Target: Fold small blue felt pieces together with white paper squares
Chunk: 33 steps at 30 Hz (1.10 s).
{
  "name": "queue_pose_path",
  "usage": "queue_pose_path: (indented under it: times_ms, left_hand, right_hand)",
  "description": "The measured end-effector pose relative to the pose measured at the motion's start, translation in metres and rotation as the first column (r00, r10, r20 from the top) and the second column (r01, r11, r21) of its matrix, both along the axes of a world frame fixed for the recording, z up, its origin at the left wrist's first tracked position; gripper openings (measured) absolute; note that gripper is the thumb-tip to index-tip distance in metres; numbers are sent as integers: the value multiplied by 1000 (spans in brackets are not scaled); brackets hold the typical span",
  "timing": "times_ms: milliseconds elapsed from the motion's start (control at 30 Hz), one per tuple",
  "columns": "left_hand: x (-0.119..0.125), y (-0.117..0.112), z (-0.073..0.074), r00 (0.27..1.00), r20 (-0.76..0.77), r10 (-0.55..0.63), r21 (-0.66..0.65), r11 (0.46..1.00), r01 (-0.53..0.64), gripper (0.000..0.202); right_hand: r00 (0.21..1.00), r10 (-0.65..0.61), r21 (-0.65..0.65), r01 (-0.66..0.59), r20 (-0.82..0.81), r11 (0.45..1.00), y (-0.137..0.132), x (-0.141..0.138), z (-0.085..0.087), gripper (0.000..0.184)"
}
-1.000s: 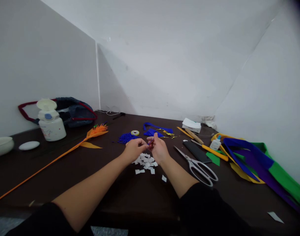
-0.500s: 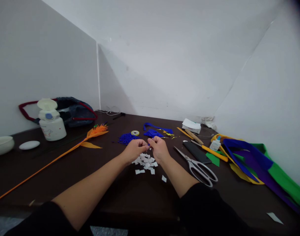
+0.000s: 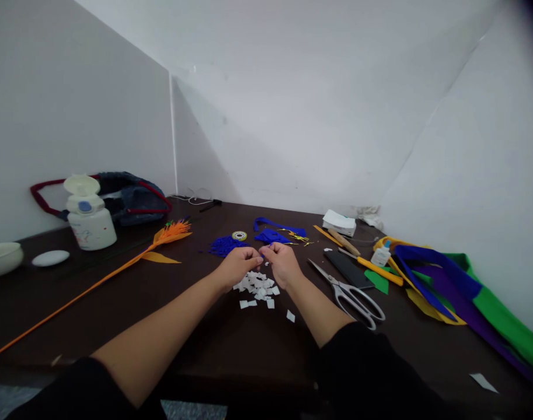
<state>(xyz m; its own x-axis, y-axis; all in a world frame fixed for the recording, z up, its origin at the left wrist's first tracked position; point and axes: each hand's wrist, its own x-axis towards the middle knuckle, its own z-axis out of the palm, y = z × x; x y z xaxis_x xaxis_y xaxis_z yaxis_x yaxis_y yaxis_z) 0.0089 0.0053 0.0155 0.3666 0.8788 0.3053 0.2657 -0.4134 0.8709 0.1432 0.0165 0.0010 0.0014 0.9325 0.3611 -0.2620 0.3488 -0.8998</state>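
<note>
My left hand (image 3: 237,269) and my right hand (image 3: 284,267) meet above the middle of the dark table, fingertips pinched together. Between them shows a small blue piece (image 3: 262,255), mostly hidden by the fingers; its exact kind is too small to make out. Just beneath lies a loose heap of small white paper squares (image 3: 258,287). Behind my left hand is a pile of short blue strips (image 3: 225,246), with a round yellow-rimmed disc (image 3: 239,235) beside it. Blue fabric pieces (image 3: 273,235) and thin yellow bits (image 3: 299,237) lie beyond my fingers.
Scissors (image 3: 356,296), a black flat case (image 3: 349,268), a yellow-handled tool (image 3: 380,272), a glue bottle (image 3: 381,255) and coloured fabric (image 3: 452,283) lie right. An orange flower on a long stem (image 3: 104,283), a white bottle (image 3: 91,227) and a bowl (image 3: 4,259) stand left.
Both hands stay pinched together over the paper squares, with only slight finger movement. The whole view has shifted slightly; the things on the table have kept their places.
</note>
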Motion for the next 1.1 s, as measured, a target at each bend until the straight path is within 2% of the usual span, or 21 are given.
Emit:
queue_pose_path:
  times_ms: [167, 300, 367, 500, 567, 700, 867, 1000, 1100]
  left_hand:
    - [1, -1, 0, 999, -45, 0, 35, 999, 1, 23]
    - [2, -2, -2, 997, -77, 30, 62, 998, -25, 22]
    - [2, -1, -2, 997, -67, 24, 54, 998, -20, 21]
    - [1, 0, -3, 999, -51, 4, 29, 1000, -2, 21]
    - [0, 1, -3, 999, -50, 3, 16, 1000, -3, 21]
    - [1, -1, -1, 998, -67, 6, 10, 1000, -5, 21]
    - [2, -2, 0, 991, -124, 49, 86, 996, -39, 21]
    - [3, 0, -2, 965, -226, 134, 190, 978, -91, 19]
    - [4, 2, -4, 933, -285, 222, 278, 950, -141, 15]
  right_hand:
    - [986, -141, -12, 143, 94, 990, 1, -3, -2, 34]
    - [984, -164, -54, 168, 76, 984, 2, -4, -4, 38]
    - [993, -116, -83, 119, 38, 989, 2, -3, -4, 34]
    - [997, 73, -99, -73, 5, 992, 0, 4, 0, 23]
    - [997, 79, -75, -77, 21, 994, 0, 7, 1, 22]
    - [996, -55, -27, 57, 65, 998, 3, 7, -2, 29]
    - [963, -212, 25, 210, 166, 977, 5, 3, -3, 34]
    - [918, -316, 62, 311, 239, 948, 3, 1, -2, 36]
    - [902, -346, 62, 342, 257, 938, 2, 0, -1, 36]
